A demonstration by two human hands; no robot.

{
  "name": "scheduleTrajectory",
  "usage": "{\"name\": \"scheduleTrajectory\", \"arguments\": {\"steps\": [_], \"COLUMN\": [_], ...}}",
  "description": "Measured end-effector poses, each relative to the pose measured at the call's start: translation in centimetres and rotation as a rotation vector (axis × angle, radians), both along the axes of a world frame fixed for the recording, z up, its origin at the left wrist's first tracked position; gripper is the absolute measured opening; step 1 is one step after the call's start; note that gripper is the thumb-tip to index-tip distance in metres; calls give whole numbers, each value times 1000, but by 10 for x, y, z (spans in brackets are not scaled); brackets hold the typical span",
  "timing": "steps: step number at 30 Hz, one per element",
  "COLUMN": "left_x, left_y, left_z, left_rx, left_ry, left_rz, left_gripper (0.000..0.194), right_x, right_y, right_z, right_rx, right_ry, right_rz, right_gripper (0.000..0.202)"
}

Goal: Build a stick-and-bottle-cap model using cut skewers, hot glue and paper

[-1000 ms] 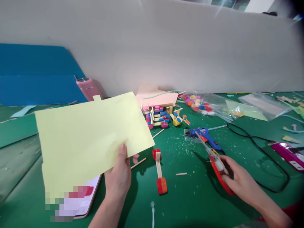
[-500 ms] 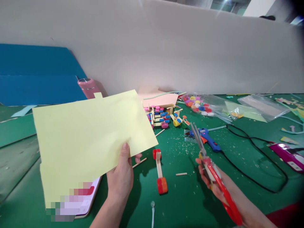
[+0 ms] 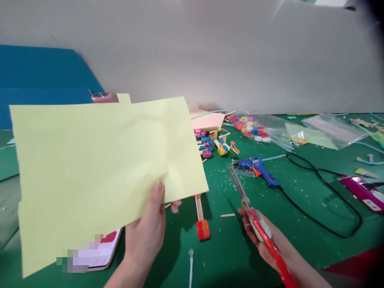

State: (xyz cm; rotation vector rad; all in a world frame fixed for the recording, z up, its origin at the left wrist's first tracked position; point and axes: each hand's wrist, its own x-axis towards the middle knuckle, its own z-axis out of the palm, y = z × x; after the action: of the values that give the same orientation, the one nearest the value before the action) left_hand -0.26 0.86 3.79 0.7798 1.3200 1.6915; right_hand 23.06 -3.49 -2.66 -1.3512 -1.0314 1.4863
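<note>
My left hand (image 3: pixel 147 224) pinches the lower edge of a large pale yellow sheet of paper (image 3: pixel 96 156), thumb on the near face. A small tab sticks up from the sheet's top edge. My right hand (image 3: pixel 264 236) is closed around red-handled scissors (image 3: pixel 255 220), whose blades point up and away, apart from the sheet. Between the hands, on the green table, lies a small piece of wooden sticks with red and orange ends (image 3: pixel 203 229); the sheet covers part of its far end. A short stick (image 3: pixel 228 215) lies beside it.
A blue glue gun (image 3: pixel 261 170) lies right of centre, its black cord running to a purple power strip (image 3: pixel 364 192). Farther back are small stick-built models (image 3: pixel 207 146) and a bag of coloured discs (image 3: pixel 252 128). A phone (image 3: pixel 102 250) lies partly under the sheet at left.
The yellow sheet has come closer and shifted left, now hiding more of the pink cup and the models. My right hand has moved slightly left with the scissors. The view has tilted a little.
</note>
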Motion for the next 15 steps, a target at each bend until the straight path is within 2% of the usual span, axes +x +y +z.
{"name": "scheduleTrajectory", "arguments": {"steps": [4, 7, 11, 13, 15], "left_x": [-11, -18, -19, -16, -13], "left_y": [-24, -37, -44, -45, -45], "left_z": [-21, -37, -54, -62, -68], "left_rx": [-60, -109, -73, -108, -190], "left_ry": [195, 516, 916, 995, 984], "left_rz": [-84, -95, -68, -25, -42], "left_gripper": [27, 32, 28, 22, 17], "right_x": [1, 1, -1, -1, 0], "right_y": [4, 7, 9, 10, 11], "right_z": [14, 13, 9, 9, 9], "right_rx": [35, 57, 64, 66, 76], "right_ry": [-59, -99, -126, -133, -147], "right_rz": [-26, -27, -26, -21, -14], "right_gripper": [44, 44, 46, 47, 47]}}
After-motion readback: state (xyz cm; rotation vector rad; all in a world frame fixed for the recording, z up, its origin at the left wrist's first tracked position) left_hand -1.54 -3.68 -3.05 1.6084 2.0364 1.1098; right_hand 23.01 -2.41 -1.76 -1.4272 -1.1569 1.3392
